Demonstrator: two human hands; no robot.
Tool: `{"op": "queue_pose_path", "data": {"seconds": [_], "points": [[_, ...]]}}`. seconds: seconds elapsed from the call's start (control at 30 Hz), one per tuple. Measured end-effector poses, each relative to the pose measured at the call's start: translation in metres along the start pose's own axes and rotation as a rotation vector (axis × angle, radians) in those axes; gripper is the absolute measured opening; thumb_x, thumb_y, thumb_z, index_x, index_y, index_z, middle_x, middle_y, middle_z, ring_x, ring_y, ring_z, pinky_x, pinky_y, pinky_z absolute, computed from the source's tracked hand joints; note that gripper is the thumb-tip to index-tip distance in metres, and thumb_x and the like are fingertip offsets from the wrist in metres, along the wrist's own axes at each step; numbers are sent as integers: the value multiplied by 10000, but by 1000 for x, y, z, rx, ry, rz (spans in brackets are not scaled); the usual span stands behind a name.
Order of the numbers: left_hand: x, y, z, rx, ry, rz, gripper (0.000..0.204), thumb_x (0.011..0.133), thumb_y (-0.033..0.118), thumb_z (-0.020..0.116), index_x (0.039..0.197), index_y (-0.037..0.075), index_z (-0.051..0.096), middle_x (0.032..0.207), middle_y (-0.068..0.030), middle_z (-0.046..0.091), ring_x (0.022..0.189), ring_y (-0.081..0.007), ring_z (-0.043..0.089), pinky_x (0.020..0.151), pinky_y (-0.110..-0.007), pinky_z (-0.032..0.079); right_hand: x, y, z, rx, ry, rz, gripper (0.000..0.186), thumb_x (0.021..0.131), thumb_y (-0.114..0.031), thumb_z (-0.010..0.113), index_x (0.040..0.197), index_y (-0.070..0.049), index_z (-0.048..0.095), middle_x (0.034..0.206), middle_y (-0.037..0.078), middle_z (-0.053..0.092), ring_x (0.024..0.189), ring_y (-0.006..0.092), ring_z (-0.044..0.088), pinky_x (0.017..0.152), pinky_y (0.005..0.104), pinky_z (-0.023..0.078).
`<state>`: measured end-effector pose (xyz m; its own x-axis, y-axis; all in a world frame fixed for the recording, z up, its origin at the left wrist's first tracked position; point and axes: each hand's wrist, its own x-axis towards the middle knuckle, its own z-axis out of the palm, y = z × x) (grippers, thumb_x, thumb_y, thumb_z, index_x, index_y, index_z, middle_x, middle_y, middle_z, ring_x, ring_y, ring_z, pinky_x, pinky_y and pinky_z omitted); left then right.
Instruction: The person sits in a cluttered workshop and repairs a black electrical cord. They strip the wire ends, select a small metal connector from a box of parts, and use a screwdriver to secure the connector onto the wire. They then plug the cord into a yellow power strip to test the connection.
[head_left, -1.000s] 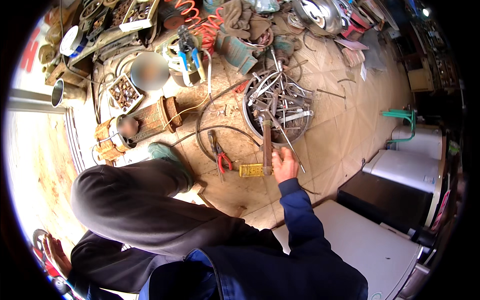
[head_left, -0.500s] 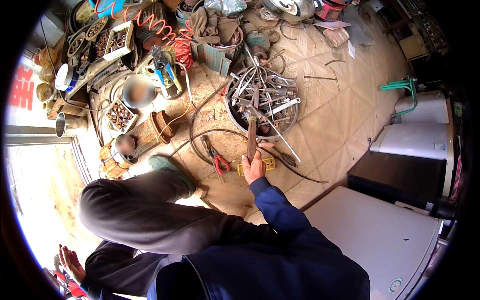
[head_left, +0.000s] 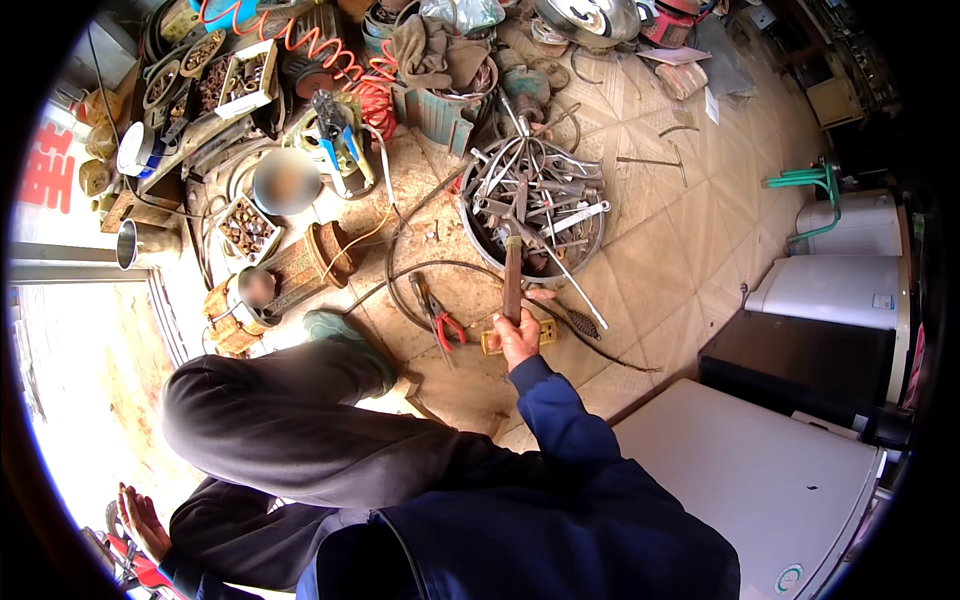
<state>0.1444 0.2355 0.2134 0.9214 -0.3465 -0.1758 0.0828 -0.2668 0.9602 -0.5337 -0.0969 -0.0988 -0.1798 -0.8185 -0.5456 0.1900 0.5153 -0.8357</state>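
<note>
Red gear point(head_left: 151, 577) far L, L hand point(head_left: 143, 522) just beside, fingers straight out; pliers point(head_left: 436, 309) on floor point(head_left: 690, 260), mid; then R hand point(head_left: 516, 339), fingers wrapped round brown handle point(head_left: 512, 285), far end over tub point(head_left: 473, 236), tools point(head_left: 545, 205) piled inside!

This looks like a repair workshop: a basin point(head_left: 478, 250) heaped with wrenches point(head_left: 580, 216) stands on the tiled floor point(head_left: 690, 250). Left of the basin lie pliers point(head_left: 440, 317), a rusty machine point(head_left: 298, 264) and boxed metal parts point(head_left: 246, 228).
</note>
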Motion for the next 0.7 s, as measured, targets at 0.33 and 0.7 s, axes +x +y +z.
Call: {"op": "queue_pose_path", "data": {"seconds": [0.33,0.7], "points": [[9,-11,-7,-23,-15,13,394,988,144,642,1371,84,574,1165,-16,664,906,-53,614,810,-197,519,-25,-49,-35,-124,273,-33,153,903,-89,681,876,-17,548,662,39,573,431,109,511,384,277,422],[14,-10,-11,-4,-21,8,364,996,125,616,1354,73,575,1172,-30,662,929,-82,620,809,-212,525,38,-76,-23,106,235,-56,241,952,-247,673,842,-41,610,660,19,604,511,170,630,428,259,410]]}}
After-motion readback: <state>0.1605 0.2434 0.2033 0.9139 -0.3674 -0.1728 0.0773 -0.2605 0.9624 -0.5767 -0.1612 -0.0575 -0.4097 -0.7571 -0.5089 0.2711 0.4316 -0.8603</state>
